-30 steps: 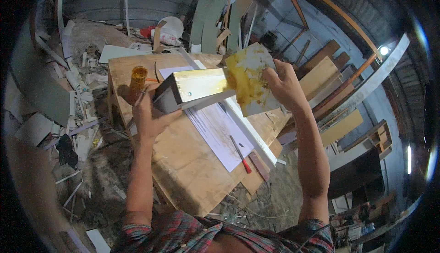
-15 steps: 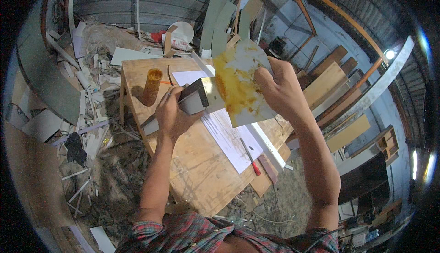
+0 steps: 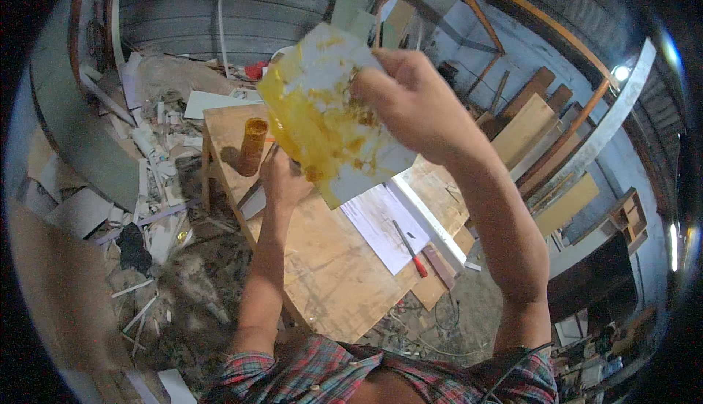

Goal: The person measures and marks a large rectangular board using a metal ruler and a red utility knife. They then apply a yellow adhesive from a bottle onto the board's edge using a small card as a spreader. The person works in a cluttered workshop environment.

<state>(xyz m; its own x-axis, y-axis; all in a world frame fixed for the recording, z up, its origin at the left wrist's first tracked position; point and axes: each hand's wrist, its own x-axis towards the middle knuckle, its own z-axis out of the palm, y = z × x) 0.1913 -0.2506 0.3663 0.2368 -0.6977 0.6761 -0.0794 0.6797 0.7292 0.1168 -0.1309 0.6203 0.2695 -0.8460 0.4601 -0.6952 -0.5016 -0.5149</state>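
My right hand (image 3: pixel 425 107) grips a thin pale sheet (image 3: pixel 307 104) by its right edge, fingers closed round it. Yellow-brown glue is smeared over the sheet's face, thickest along its left side. Behind the sheet's lower left corner, my left hand (image 3: pixel 284 177) is closed on a long boxy piece with a dark top and pale side. Only the near end of that boxy piece (image 3: pixel 253 203) shows, by the table's left edge; the sheet hides the rest. A jar of amber glue (image 3: pixel 253 144) stands just beyond my left hand.
The wooden table (image 3: pixel 322 279) bears white paper (image 3: pixel 388 236), a red-handled screwdriver (image 3: pixel 411 252) and a long white strip (image 3: pixel 432 221). Offcuts and scraps (image 3: pixel 157 177) litter the floor at left. Boards (image 3: pixel 523 133) lean along the right wall.
My right hand has swung the sheet left and up, so it now covers most of the boxy piece. My left hand has shifted slightly right in view and still holds that piece.
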